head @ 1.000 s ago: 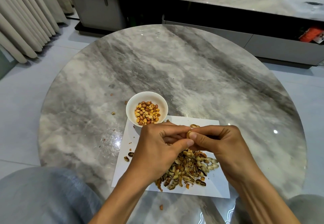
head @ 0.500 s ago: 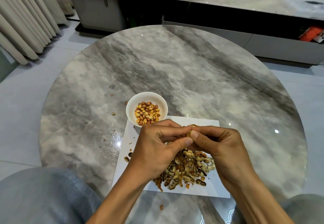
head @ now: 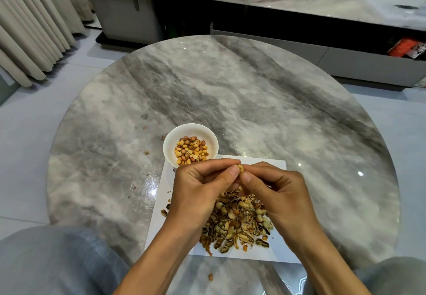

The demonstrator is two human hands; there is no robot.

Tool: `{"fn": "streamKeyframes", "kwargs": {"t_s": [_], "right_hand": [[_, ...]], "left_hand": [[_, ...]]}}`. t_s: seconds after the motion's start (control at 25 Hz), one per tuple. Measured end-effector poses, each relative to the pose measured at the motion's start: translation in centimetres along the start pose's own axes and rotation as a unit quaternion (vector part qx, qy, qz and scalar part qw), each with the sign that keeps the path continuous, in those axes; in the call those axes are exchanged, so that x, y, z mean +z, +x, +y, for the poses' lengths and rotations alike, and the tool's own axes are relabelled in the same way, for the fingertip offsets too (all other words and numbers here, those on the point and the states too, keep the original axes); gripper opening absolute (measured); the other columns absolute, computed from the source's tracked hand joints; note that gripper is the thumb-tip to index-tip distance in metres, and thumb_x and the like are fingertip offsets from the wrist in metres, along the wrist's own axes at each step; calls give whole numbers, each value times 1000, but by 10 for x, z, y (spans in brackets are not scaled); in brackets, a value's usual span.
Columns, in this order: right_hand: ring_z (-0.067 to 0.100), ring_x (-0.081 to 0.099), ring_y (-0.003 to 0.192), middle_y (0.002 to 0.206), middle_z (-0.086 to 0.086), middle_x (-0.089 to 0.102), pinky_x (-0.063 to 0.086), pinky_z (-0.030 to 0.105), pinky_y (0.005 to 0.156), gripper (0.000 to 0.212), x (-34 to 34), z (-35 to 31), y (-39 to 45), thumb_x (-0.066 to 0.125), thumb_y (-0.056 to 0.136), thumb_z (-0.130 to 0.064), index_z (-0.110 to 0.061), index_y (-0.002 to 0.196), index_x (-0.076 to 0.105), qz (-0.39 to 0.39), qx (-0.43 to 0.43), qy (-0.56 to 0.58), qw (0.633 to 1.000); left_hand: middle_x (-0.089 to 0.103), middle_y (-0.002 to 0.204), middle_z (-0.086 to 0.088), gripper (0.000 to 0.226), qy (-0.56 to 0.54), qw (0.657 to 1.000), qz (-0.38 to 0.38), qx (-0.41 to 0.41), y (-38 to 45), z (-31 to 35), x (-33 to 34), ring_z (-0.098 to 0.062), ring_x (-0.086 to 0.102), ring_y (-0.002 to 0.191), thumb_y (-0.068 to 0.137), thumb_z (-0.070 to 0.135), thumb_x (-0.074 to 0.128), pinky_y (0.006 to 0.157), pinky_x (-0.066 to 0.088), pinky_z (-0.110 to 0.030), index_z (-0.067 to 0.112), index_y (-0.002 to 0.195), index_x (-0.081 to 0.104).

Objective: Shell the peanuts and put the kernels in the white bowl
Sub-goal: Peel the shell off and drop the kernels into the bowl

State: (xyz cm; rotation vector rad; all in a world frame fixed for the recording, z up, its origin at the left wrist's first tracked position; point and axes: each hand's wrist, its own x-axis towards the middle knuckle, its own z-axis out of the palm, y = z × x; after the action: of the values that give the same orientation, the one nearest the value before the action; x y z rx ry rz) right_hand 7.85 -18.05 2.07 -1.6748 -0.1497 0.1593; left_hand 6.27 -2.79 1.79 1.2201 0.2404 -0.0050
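The peanut [head: 240, 168], pale and ridged, is pinched from both sides by the left hand [head: 198, 193] and right hand [head: 279, 193], now lifted closer to the white bowl [head: 170, 142] at the paper sheet's [head: 276, 254] far-left corner; cracking looks underway above brittle, curled shells [head: 239, 223]

We see both of our forearms bare from the bottom edge of the view up to the wrists, with no sleeve showing on either one. Our left hand [head: 198, 193] and right hand [head: 280, 194] are bare too: no gloves, rings, watch or bands are worn. The fingernails are short and unpainted. Low in the corners, our knees are covered in a soft grey cloth [head: 53, 262], plain and without pattern; the right one shows only as a small grey patch, blurred at the edge.
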Motion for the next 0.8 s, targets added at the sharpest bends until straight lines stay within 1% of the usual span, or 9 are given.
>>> {"fn": "streamKeyframes", "kwargs": {"t_s": [0.08,0.16,0.28,0.48,0.56,0.6,0.68,0.72,0.8], "right_hand": [[15,72,87,90,-5,76,58,31,76,15,-2,3,0,71,89,-13,-18,100,80,13,-74,-111,991],[12,72,88,90,-11,75,57,29,74,16,0,4,-2,72,90,-12,-20,100,80,23,-120,-177,976],[14,73,85,87,-9,74,58,34,72,17,5,6,-5,71,89,-9,-21,97,80,35,-111,-118,986],[20,73,79,81,-2,74,60,37,73,17,13,9,-4,69,89,-5,-18,92,80,64,-85,-37,994],[16,72,80,82,-5,74,58,32,73,16,12,4,-3,68,91,-14,-24,95,79,41,-68,-37,996],[13,71,80,83,-9,73,56,28,71,15,9,3,-2,66,94,-21,-27,99,78,15,-84,-85,993],[12,65,75,78,-12,67,50,27,65,17,0,1,1,60,98,-30,-27,106,75,-40,-144,-235,960],[12,61,72,75,-11,63,47,29,62,19,-5,3,2,56,99,-31,-25,104,74,-58,-155,-286,944],[12,56,67,71,-9,59,43,31,59,23,-10,5,5,52,99,-32,-21,95,71,-79,-129,-309,939]], "left_hand": [[77,86,-11,18,9,1000,-11,-2,-2,-1,2,-20,75,81,69,14,77,72,57,-22,14,86,81],[77,85,-11,16,9,1000,-2,-19,-2,-2,3,-21,75,81,66,15,78,72,57,-22,14,82,81],[76,82,-13,14,-42,997,28,-52,-3,-4,5,-19,73,75,63,15,77,68,57,-22,13,76,81],[73,72,-13,9,-57,996,61,-15,-7,-4,11,-16,67,63,68,10,76,64,55,-21,9,76,80],[75,73,-10,9,4,997,66,37,-6,-2,9,-15,69,64,76,3,75,65,56,-22,10,79,79],[76,75,-8,13,41,995,58,65,-4,-1,6,-16,72,67,79,1,74,67,57,-24,12,83,78],[77,83,-2,19,95,990,26,101,-3,1,1,-16,74,78,81,5,74,74,59,-27,17,94,78],[76,87,1,20,132,984,9,117,-1,0,-1,-14,74,83,82,6,75,77,59,-28,19,98,78],[74,90,7,18,228,958,-21,172,2,-1,-3,-11,72,88,84,7,75,79,58,-26,19,97,79]]}}
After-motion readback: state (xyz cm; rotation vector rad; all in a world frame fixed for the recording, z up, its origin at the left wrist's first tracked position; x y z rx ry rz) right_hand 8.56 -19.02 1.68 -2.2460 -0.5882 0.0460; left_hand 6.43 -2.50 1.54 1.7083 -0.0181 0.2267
